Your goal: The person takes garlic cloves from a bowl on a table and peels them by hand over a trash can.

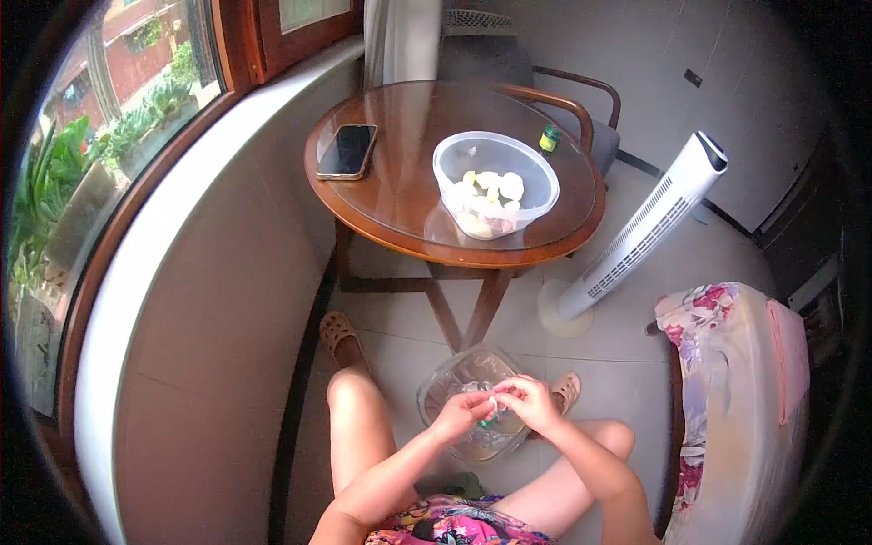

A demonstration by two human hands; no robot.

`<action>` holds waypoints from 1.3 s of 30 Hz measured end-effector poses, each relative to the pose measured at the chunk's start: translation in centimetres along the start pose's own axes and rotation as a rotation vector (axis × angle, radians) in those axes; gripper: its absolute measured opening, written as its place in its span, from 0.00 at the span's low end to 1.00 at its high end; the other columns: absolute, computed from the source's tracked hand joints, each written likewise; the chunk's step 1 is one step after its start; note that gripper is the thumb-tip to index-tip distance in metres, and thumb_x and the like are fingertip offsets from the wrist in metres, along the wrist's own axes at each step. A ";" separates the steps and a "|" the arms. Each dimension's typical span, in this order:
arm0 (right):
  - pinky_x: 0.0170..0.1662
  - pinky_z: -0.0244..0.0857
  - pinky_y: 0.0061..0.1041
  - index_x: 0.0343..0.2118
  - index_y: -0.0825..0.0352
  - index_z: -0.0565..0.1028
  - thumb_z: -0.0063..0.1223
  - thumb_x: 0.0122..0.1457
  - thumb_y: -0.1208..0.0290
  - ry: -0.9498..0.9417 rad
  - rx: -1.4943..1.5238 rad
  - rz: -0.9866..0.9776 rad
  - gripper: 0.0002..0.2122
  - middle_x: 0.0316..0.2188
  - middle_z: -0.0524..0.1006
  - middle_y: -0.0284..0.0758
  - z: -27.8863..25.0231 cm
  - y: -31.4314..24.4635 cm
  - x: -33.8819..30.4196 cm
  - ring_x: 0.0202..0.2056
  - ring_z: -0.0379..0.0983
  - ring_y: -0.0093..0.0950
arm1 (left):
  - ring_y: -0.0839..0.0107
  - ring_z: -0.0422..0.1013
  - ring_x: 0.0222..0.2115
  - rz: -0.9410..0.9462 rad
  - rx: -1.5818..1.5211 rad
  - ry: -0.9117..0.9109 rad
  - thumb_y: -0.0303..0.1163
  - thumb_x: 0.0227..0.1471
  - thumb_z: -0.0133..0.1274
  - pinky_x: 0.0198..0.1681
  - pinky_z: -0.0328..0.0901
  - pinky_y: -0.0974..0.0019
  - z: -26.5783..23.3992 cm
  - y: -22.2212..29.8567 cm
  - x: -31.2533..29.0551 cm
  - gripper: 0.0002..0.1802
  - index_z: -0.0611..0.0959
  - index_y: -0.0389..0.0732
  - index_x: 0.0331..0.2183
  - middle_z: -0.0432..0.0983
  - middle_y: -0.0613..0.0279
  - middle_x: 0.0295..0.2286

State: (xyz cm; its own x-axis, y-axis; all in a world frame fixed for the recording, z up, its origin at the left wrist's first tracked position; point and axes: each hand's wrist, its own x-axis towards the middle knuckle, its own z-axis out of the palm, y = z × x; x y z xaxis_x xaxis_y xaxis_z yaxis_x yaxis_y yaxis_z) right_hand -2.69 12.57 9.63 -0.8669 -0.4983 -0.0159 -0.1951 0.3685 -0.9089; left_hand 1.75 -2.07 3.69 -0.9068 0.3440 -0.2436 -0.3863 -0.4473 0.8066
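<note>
Round table [391, 204]: it stood in front of you, brown and glossy.
Tower fan [647, 222]: it was white, right of the table.
Clear container [431, 400]: it was at the table's near side, below your hands.
Bowl [538, 184]: it sat on the table, holding pale pieces.
Left hand [463, 413], right hand [534, 402]: both were together, fingertips pinching.
Small white piece [493, 401]: you held it at the table's near side.

Ahead of the left hand [463, 412] and right hand [534, 402], the near rim of the round surface [397, 202] is in the way; on top, a lane runs between phone [347, 151] and clear tub [538, 169]; a white tower fan [645, 230] obstructs the right side
</note>
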 end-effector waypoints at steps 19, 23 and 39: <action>0.34 0.60 0.32 0.37 0.66 0.62 0.51 0.40 0.72 -0.040 -0.824 0.070 0.18 0.29 0.70 0.41 -1.5 3.5 1.1 0.30 0.66 0.36 | 0.82 0.61 0.20 -0.111 0.342 0.226 0.28 0.41 0.47 0.25 0.59 0.77 -2.9 2.1 3.5 0.08 0.74 0.40 0.29 0.68 0.69 0.21; 0.29 0.61 0.25 0.31 0.68 0.63 0.43 0.40 0.81 0.092 -0.382 -0.178 0.11 0.24 0.69 0.39 -1.3 -6.7 4.3 0.26 0.66 0.33 | 0.78 0.65 0.25 -0.055 0.474 0.169 0.31 0.39 0.50 0.31 0.61 0.73 -0.5 0.6 3.3 0.11 0.75 0.40 0.30 0.71 0.64 0.23; 0.37 0.57 0.33 0.24 0.68 0.64 0.37 0.37 0.82 0.180 -0.576 -0.426 0.08 0.25 0.69 0.43 8.7 -22.1 30.6 0.33 0.63 0.39 | 0.84 0.58 0.18 0.059 0.071 0.178 0.28 0.42 0.47 0.22 0.55 0.81 -3.8 2.3 2.0 0.12 0.71 0.37 0.33 0.66 0.71 0.20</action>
State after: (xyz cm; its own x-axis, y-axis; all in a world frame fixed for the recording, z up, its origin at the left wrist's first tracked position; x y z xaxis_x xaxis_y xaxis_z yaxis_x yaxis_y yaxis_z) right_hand -20.90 -17.68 25.60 -0.7141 -0.5724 0.4032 -0.6990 0.5501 -0.4570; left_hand -1.60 -5.54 3.03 -0.9456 0.1643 -0.2808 -0.3241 -0.4010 0.8568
